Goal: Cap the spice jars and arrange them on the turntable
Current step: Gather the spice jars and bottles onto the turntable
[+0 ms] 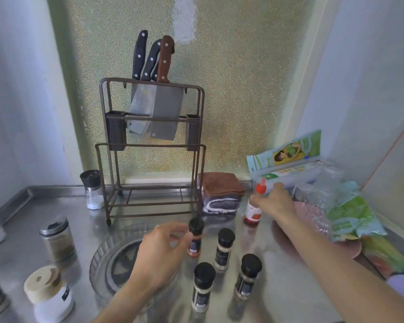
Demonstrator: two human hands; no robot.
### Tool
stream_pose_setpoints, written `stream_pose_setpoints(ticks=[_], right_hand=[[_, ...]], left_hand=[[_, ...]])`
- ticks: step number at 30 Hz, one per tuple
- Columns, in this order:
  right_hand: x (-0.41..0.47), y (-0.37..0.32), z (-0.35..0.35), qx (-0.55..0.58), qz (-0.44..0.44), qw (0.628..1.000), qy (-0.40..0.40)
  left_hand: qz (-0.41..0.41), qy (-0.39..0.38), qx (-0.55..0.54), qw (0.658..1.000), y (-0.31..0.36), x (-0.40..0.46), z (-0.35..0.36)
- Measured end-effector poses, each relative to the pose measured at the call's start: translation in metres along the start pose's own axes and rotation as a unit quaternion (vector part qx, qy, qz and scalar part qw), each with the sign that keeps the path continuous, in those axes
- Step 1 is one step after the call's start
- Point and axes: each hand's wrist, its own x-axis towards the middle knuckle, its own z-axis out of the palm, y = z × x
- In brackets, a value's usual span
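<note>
A steel counter (289,287) meets a pebbled-glass wall; the clear turntable (107,248) lies under the left hand (160,255), fingers loosely curled beside an orange spice jar (195,238); three black-capped jars (224,249) stand nearby; the right hand (274,202) grasps a red-capped bottle (253,210) before folded towels (221,194) and a knife rack (149,148).

This is a home kitchen. Beyond the left hand (160,255), a metal knife rack (151,150) holding cleavers stands against a pebbled glass pane. The stainless steel bench (278,287) carries small spice jars (224,249) just right of that hand. Folded cloths (221,193) lie left of the right hand (275,201), and bagged food (350,215) lies to its right.
</note>
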Motion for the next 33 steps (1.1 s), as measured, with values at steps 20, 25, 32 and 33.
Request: stream_pose_setpoints(ticks=[20, 25, 32, 33], right_hand=[[-0.064, -0.072, -0.038, 0.012, -0.181, 0.982, 0.051], [-0.117, -0.132, -0.025, 0.024, -0.260, 0.965, -0.027], [-0.142, -0.169, 0.038, 0.031, -0.308, 0.943, -0.121], [-0.141, -0.172, 0.047, 0.025, -0.309, 0.942, -0.129]], left_hand=[[-0.002, 0.049, 0.146, 0.988, -0.019, 0.019, -0.105], [-0.032, 0.112, 0.245, 0.962, -0.039, 0.065, -0.178], [-0.071, 0.017, 0.365, 0.928, -0.119, 0.169, -0.213], [-0.074, -0.008, 0.358, 0.931, -0.128, 0.183, -0.211]])
